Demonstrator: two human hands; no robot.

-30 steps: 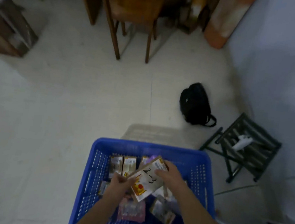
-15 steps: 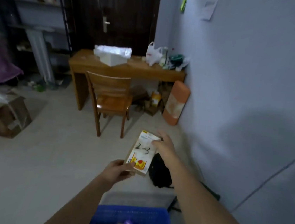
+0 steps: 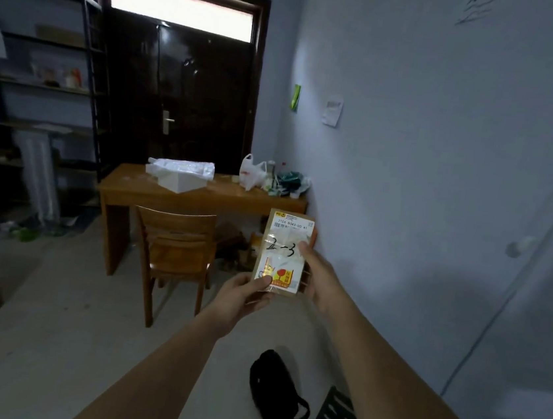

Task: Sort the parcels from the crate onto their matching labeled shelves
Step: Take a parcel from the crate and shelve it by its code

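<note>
I am holding the parcel (image 3: 282,253) upright in mid-air, label side facing me, so I am able to read the "2-3" handwritten across it and judge which shelf it belongs on. My left hand (image 3: 241,296) is pinching its bottom left corner while my right hand (image 3: 317,276) is gripping its right edge, thumb on the front, steadying it flat for reading. Behind it the desk (image 3: 201,195) is carrying a white box near the middle and bags at its far right corner, a chair (image 3: 177,249) tucked at its front edge. The shelving (image 3: 41,86) is standing at the left wall, well apart, so I am likely turning there next
</note>
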